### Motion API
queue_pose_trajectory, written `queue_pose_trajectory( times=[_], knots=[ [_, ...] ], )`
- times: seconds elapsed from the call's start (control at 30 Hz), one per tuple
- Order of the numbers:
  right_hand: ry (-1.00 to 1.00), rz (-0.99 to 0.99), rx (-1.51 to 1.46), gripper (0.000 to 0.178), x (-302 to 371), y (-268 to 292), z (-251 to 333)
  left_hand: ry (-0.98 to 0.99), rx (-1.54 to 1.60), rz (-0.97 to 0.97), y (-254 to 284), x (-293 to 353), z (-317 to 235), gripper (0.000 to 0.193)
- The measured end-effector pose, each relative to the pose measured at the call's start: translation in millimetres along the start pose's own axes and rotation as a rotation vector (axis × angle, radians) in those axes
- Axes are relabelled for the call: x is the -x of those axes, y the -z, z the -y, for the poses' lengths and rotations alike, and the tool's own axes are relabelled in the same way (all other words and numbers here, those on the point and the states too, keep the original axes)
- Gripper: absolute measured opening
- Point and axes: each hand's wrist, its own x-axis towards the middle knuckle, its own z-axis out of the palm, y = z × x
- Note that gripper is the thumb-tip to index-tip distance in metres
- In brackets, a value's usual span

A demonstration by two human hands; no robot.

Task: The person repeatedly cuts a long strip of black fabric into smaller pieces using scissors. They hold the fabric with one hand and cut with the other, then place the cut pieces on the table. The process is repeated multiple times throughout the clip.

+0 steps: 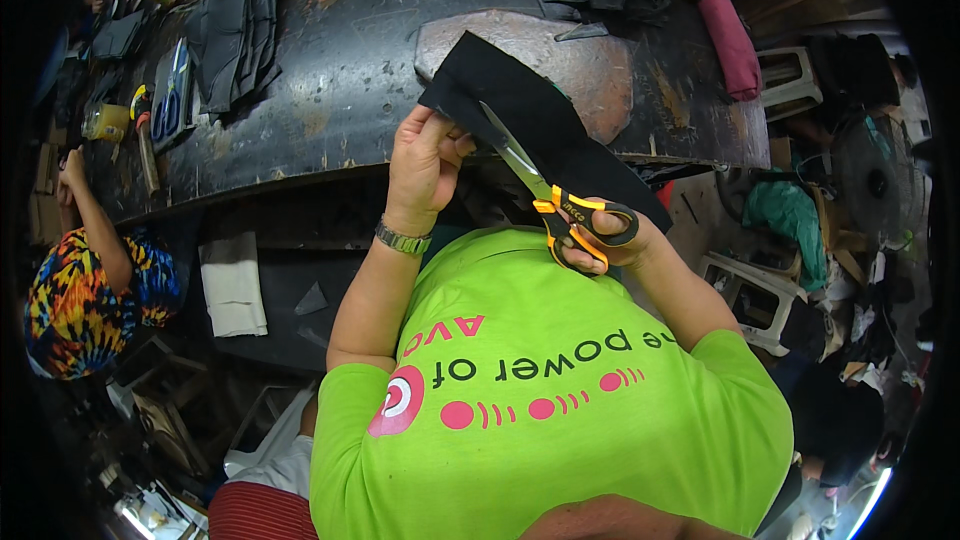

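Note:
A long strip of black material (520,95) rises from the table's edge and hangs down toward the right. My left hand (432,155) pinches its near left corner between thumb and fingers. In my right hand (625,240) is a pair of scissors (528,168) with black and orange handles, my fingers wrapped through the loops. The blades lie along the strip, pointing up and left toward my left hand. One blade shows over the material; whether the other is beneath it I cannot tell.
The dark worn table (340,70) carries a flat stone-like slab (470,30), stacks of black pieces (235,25), a hammer (148,155) and a jar (105,122). A dark red roll (728,45) lies at its right end. Another person (85,290) sits at left. Stools (755,300) stand at right.

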Motion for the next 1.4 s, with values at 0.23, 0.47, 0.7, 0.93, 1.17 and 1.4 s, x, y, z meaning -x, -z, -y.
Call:
queue_pose_trajectory(
  times=[0.23, 0.47, 0.7, 0.93, 1.17, 1.4],
  knots=[
    [0.048, 0.018, -0.072, 0.071, -8, 2, -2, 0.107, 0.044, 0.117, 1, 1, 2, 0.019],
    [0.056, -0.041, -0.048, 0.076, -18, -6, -6, 0.126, 0.031, 0.210, 0, 4, 1, 0.021],
    [0.030, -0.118, 0.076, 0.079, -19, -9, 3, 0.118, -0.041, 0.164, -3, 9, 3, 0.021],
    [0.025, -0.197, 0.251, 0.077, -17, -14, 19, 0.088, -0.064, 0.147, -6, 10, -1, 0.020],
    [0.035, -0.274, 0.245, 0.073, -12, -13, 30, 0.044, -0.118, 0.004, -11, 13, 7, 0.017],
    [0.323, -0.996, 0.711, 0.027, 47, 31, 80, 0.094, -0.067, -0.058, -14, 13, 2, 0.014]
  ],
)
